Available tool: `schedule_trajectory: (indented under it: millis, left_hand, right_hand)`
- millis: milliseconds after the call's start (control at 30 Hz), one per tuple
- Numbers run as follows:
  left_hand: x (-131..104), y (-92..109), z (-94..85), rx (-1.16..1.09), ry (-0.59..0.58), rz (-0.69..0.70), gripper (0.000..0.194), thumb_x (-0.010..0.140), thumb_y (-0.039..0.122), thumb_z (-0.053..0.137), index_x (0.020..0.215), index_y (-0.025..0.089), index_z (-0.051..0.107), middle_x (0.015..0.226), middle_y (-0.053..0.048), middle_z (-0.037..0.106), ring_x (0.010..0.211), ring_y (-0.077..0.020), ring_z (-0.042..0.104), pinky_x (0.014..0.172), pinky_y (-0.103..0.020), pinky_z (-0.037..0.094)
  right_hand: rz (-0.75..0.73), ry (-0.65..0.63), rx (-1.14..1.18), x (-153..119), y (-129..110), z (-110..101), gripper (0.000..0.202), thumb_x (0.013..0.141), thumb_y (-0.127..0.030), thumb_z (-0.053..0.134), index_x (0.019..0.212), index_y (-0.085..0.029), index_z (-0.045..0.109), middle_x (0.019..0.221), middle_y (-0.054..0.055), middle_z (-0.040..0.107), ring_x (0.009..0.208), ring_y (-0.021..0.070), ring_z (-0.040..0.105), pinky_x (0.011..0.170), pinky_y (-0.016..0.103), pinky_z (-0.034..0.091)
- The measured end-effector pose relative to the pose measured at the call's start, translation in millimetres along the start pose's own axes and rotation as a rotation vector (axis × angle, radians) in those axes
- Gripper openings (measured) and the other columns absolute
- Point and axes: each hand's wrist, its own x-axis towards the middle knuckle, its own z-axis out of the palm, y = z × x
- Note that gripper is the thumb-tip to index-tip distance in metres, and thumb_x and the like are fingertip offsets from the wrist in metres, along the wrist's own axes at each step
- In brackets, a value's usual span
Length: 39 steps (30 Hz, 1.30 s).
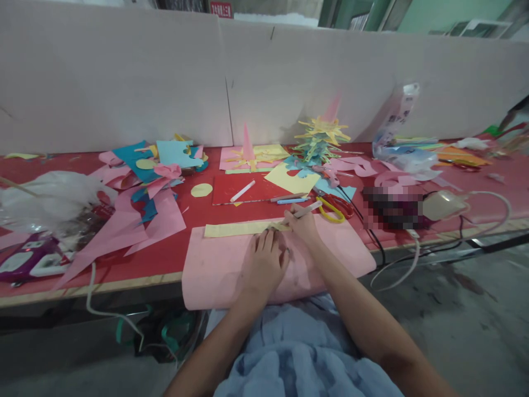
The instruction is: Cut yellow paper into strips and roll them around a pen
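A large pink sheet [223, 270] lies at the table's front edge, its near side bending down over the edge. Across its upper part runs a pale yellow paper strip [231, 230]. My left hand [268, 260] rests flat on the pink sheet, fingertips touching the strip's lower edge. In my right hand [303, 225] is a whitish pen [309, 208], gripped with its tip toward the strip's right part; the tip itself is hidden by my fingers. Just beyond lie yellow-handled scissors [333, 209] and a blue pen [293, 201].
Pink and blue paper scraps [161, 215] and a plastic bag [53, 198] are at left. Behind stand a pink paper cone [248, 144] and a layered paper tree [320, 140]. A glue gun [326, 173], black cable [363, 212] and white cable [417, 262] lie right. A white panel [124, 77] stands behind.
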Motion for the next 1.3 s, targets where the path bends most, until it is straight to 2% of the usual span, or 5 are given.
schedule_trajectory:
  millis: [233,367,500,733,1300]
  left_hand:
    - [0.5,1.2,-0.6,0.018,-0.029,-0.007,0.046,0.093,0.033,0.041,0.128,0.006,0.053,0.136,-0.016,0.054,0.129,-0.027,0.045,0.11,-0.044,0.032]
    - [-0.9,1.0,0.6,0.014,-0.007,-0.02,0.047,0.093,0.034,0.041,0.13,0.007,0.051,0.137,-0.014,0.053,0.131,-0.0272,0.044,0.11,-0.044,0.032]
    - [-0.6,0.7,0.2,0.01,0.007,-0.01,0.045,0.093,0.033,0.041,0.128,0.009,0.053,0.135,-0.014,0.054,0.128,-0.0273,0.047,0.109,-0.044,0.034]
    - [-0.4,0.9,-3.4,0.027,-0.008,-0.02,0.046,0.091,0.035,0.043,0.125,0.007,0.055,0.14,-0.017,0.048,0.129,-0.0286,0.044,0.108,-0.044,0.035]
    - [0.6,2.2,-7.3,0.008,-0.004,-0.032,0.04,0.089,0.031,0.047,0.121,0.01,0.056,0.139,-0.019,0.048,0.125,-0.0286,0.047,0.106,-0.045,0.036]
  right_hand:
    - [-0.152,0.031,-0.276,-6.1,1.9,2.9,0.02,0.077,-0.03,0.047,0.063,-0.024,0.034,0.052,-0.006,0.033,0.049,0.0123,0.031,0.051,0.026,0.022]
    - [-0.159,0.061,-0.34,-9.8,-0.1,4.2,0.018,0.076,-0.028,0.048,0.063,-0.024,0.037,0.05,-0.005,0.032,0.048,0.0133,0.03,0.052,0.028,0.019]
    - [-0.151,0.112,-0.224,-11.8,-4.0,2.1,0.023,0.078,-0.029,0.051,0.062,-0.024,0.035,0.049,-0.006,0.032,0.048,0.0125,0.031,0.05,0.028,0.021]
    - [-0.079,0.148,0.289,-11.2,-14.5,-6.4,0.034,0.085,-0.057,0.051,0.078,-0.024,0.044,0.052,-0.005,0.05,0.048,0.0138,0.049,0.05,0.027,0.039]
    - [-0.1,0.028,0.162,-3.9,-2.4,-2.6,0.036,0.082,-0.055,0.056,0.072,-0.02,0.055,0.053,-0.003,0.054,0.049,0.0116,0.051,0.051,0.024,0.04]
